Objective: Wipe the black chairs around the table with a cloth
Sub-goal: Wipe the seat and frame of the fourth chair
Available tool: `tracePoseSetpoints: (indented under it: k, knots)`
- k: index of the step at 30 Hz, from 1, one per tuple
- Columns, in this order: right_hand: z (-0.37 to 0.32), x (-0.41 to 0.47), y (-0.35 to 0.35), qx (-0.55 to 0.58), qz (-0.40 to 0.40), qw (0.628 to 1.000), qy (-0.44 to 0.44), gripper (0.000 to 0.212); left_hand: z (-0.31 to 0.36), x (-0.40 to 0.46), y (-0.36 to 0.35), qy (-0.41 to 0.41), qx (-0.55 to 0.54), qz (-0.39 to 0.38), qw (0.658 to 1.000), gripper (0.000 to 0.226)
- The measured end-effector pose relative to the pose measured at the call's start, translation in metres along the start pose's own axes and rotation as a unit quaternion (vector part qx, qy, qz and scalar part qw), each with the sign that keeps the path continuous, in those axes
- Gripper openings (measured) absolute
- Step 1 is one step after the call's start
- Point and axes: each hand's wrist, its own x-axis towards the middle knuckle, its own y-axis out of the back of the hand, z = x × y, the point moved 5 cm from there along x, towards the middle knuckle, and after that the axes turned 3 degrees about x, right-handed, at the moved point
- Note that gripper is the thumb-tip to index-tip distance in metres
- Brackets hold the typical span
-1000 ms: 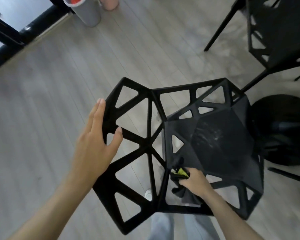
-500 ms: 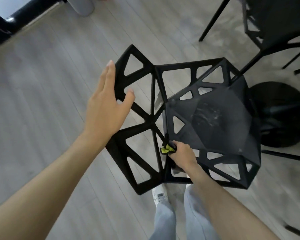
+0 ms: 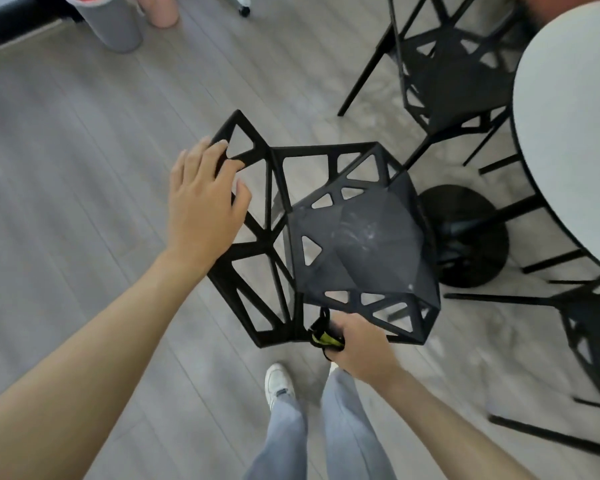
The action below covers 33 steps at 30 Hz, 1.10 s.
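The black chair [image 3: 357, 244] stands between the two hands, its open lattice backrest toward the left hand and its solid seat panel toward the right. The seat panel carries pale smear marks near its centre. The left hand [image 3: 201, 206] rests on the upper lattice of the backrest, fingertips curled over a strut, thumb lying against a lower strut; it grips the frame. The right hand [image 3: 357, 344] sits at the near edge of the seat, just touching the lower rim, and is clenched around a bunched cloth [image 3: 323, 336], dark with a yellow-green patch showing beside the thumb. The cloth is at the corner where seat and backrest meet.

Beyond the right hand lies a round black table base [image 3: 465, 237], with the white table top [image 3: 568, 150] further out on that side. A second black chair [image 3: 451, 64] stands beyond it and a third chair [image 3: 593, 341] to the outside of the right forearm. Far beyond the left hand stands a grey bin [image 3: 115, 26]. A white shoe [image 3: 278, 379] and light trousers [image 3: 326, 427] show below the right hand on the grey plank floor [image 3: 66, 168].
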Motion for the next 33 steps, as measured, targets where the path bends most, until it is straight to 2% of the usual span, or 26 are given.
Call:
tracePoseSetpoints:
  k: [2, 4, 7, 8, 10, 13, 15, 18, 20, 22, 25, 28, 31, 33]
  knots:
    - [0.026, -0.018, 0.001, 0.033, 0.028, 0.998, -0.05, 0.032, 0.003, -0.005, 0.003, -0.016, 0.042, 0.002, 0.999, 0.035]
    - [0.052, -0.029, -0.001, 0.072, 0.047, 0.988, -0.131, 0.025, 0.01, -0.017, 0.006, -0.02, 0.066, -0.016, 0.997, 0.036]
    - [0.057, -0.034, -0.011, 0.095, 0.096, 0.972, -0.194, 0.026, 0.037, -0.056, 0.005, -0.041, 0.088, -0.042, 0.994, 0.035]
    - [0.047, -0.032, -0.017, 0.087, 0.112, 0.971, -0.193, 0.022, 0.049, -0.07, 0.003, -0.054, 0.088, -0.05, 0.993, 0.036]
    - [0.012, -0.024, -0.032, 0.079, 0.129, 0.976, -0.16, 0.03, 0.069, -0.091, -0.003, -0.072, 0.081, -0.058, 0.992, 0.038]
    - [-0.037, -0.016, -0.052, 0.107, 0.149, 0.98, -0.083, 0.031, 0.072, -0.093, -0.005, -0.019, 0.086, -0.053, 0.995, 0.035]
    - [-0.039, -0.018, -0.052, 0.115, 0.144, 0.981, -0.056, 0.032, 0.067, -0.094, -0.005, 0.008, 0.104, -0.063, 0.993, 0.034]
    - [-0.008, -0.019, -0.037, 0.073, 0.098, 0.992, -0.005, 0.038, 0.069, -0.095, -0.011, -0.018, 0.118, -0.09, 0.989, 0.036]
    - [0.025, -0.02, -0.024, 0.065, 0.088, 0.994, -0.024, 0.034, 0.071, -0.095, -0.012, -0.024, 0.132, -0.092, 0.987, 0.037]
    - [0.067, -0.021, -0.015, 0.08, 0.078, 0.99, -0.086, 0.021, 0.072, -0.096, -0.014, -0.028, 0.151, -0.091, 0.984, 0.04]
    - [0.132, -0.03, -0.005, 0.11, 0.109, 0.975, -0.161, 0.025, 0.072, -0.096, -0.015, -0.026, 0.161, -0.092, 0.982, 0.043]
    - [0.183, -0.039, -0.003, 0.148, 0.129, 0.951, -0.237, 0.021, 0.074, -0.096, -0.014, -0.02, 0.14, -0.061, 0.988, 0.037]
    - [0.177, -0.035, -0.009, 0.149, 0.156, 0.949, -0.23, 0.023, 0.075, -0.097, -0.011, -0.014, 0.113, -0.027, 0.993, 0.029]
    - [0.144, -0.028, -0.015, 0.164, 0.163, 0.957, -0.175, 0.02, 0.075, -0.097, -0.01, -0.016, 0.107, -0.027, 0.994, 0.027]
